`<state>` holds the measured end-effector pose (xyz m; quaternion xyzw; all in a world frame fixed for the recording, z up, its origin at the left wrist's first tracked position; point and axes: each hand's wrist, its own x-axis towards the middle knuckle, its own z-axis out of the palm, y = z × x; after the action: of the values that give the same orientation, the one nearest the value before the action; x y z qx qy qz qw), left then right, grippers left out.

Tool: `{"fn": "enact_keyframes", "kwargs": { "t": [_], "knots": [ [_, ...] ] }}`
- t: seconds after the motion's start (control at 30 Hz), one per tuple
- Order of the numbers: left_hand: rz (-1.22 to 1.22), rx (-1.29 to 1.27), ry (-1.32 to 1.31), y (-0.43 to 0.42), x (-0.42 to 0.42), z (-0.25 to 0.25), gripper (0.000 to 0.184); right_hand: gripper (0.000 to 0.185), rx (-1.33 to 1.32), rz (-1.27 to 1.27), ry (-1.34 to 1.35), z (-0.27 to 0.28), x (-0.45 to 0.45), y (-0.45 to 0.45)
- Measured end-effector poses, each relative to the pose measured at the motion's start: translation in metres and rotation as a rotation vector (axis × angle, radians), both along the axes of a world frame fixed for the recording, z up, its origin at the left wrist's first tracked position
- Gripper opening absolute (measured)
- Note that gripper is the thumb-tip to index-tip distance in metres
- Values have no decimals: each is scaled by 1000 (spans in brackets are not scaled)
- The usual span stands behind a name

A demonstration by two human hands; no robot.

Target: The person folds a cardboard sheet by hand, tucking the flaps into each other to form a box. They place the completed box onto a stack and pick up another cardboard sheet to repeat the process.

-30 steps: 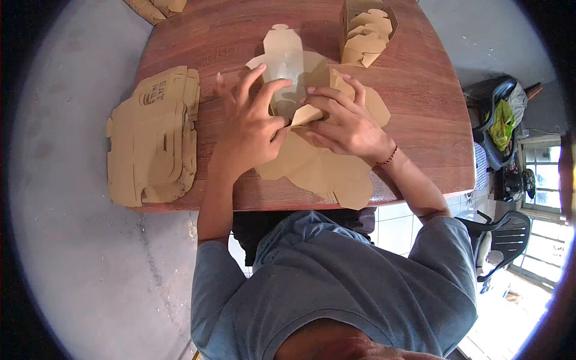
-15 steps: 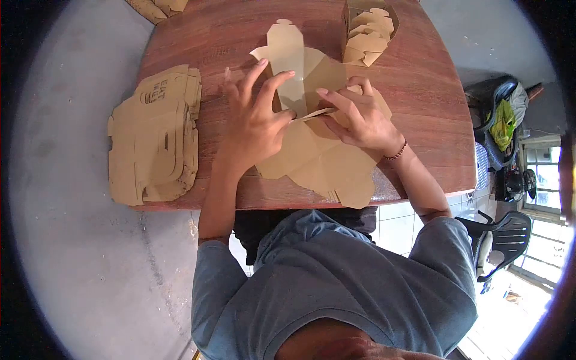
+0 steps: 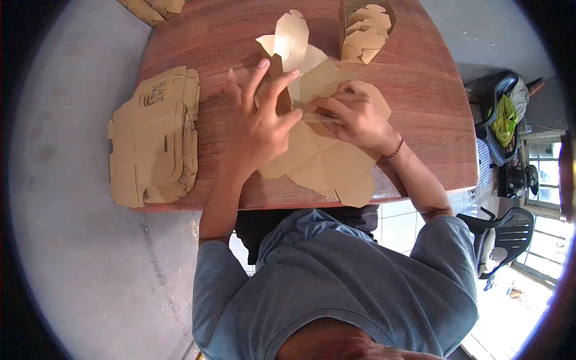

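A partly folded brown cardboard box [image 3: 315, 81] lies open at the middle of the table, one tabbed flap pointing to the far side. My left hand [image 3: 261, 123] is at its left side, fingers spread, the thumb tip touching or close to the near edge. At the near right corner, my right hand [image 3: 360, 117] pinches a folded flap of the box between thumb and fingers. Flat cardboard blanks [image 3: 327, 168] are spread beneath the box and reach toward the table's near edge.
A stack of printed flat cardboard [image 3: 153, 141] lies at the table's left edge. Nested folded boxes [image 3: 367, 36] stand at the far right, and more cardboard [image 3: 153, 9] is at the far left. A dark chair [image 3: 507, 237] is beyond the right side.
The box has tilted and shifted slightly to the far right, its left wall now standing up more. My right hand has closed on the near flap; my left fingers have spread wider.
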<state>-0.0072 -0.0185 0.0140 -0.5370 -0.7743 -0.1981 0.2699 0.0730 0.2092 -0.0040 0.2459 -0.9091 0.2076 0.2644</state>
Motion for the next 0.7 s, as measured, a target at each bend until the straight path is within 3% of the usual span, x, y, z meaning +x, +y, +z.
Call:
{"fn": "enact_keyframes", "kwargs": {
  "t": [0.03,0.07,0.13,0.17,0.23,0.33,0.53,0.7],
  "knots": [
    [-3,22,21,0,-2,-1,28,38,-90,26,-14,-3,0,0],
    [-5,20,21,1,-3,-1,28,38,-92,23,-13,-4,0,0],
    [-57,246,-108,5,-3,-1,62,30,-400,-96,-140,0,3,-4],
    [-55,247,-108,6,-2,0,62,30,-399,-95,-140,4,4,-7],
    [-81,225,-246,6,0,4,80,26,-780,-121,-400,16,7,-12],
    [-154,194,-149,7,-5,-4,71,28,-1004,-110,-528,28,12,-12],
    [-125,226,146,7,-7,-10,53,30,-1063,-65,-579,31,17,-6],
    [-123,267,172,7,-1,-15,50,30,-1092,12,-588,37,23,-4]
  ]
}}
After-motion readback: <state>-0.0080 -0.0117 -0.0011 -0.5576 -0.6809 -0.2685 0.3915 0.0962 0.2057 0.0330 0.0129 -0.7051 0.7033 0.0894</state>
